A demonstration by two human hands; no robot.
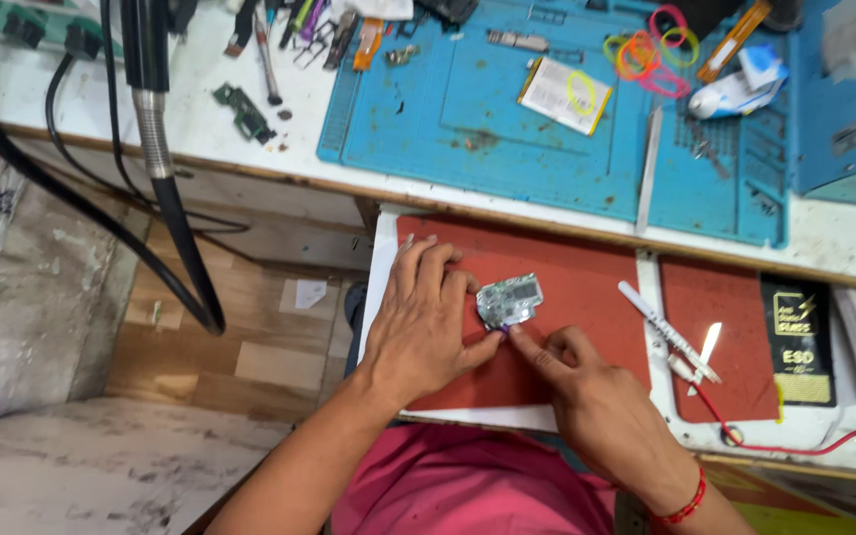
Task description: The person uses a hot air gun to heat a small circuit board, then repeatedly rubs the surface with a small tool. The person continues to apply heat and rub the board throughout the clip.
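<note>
Your left hand (426, 322) lies flat on the red mat (587, 287), fingers spread and pointing up, and its thumb and fingertips touch the left edge of the small circuit board (509, 300). The hand presses the board down and does not close around it. Your right hand (587, 391) comes from below right, with the index finger stretched out; its tip touches the lower edge of the board, and the other fingers are curled in. The two hands are close together, with the board between them.

The board sits on the red mat, near its middle, at the front of the bench (250, 129). To the right of your right hand, a white pen-like tool (668, 332) lies slanted across the mat edge. Farther back on the bench is a blue work mat (468, 109), and coloured rubber bands (646, 50) rest on it.
</note>
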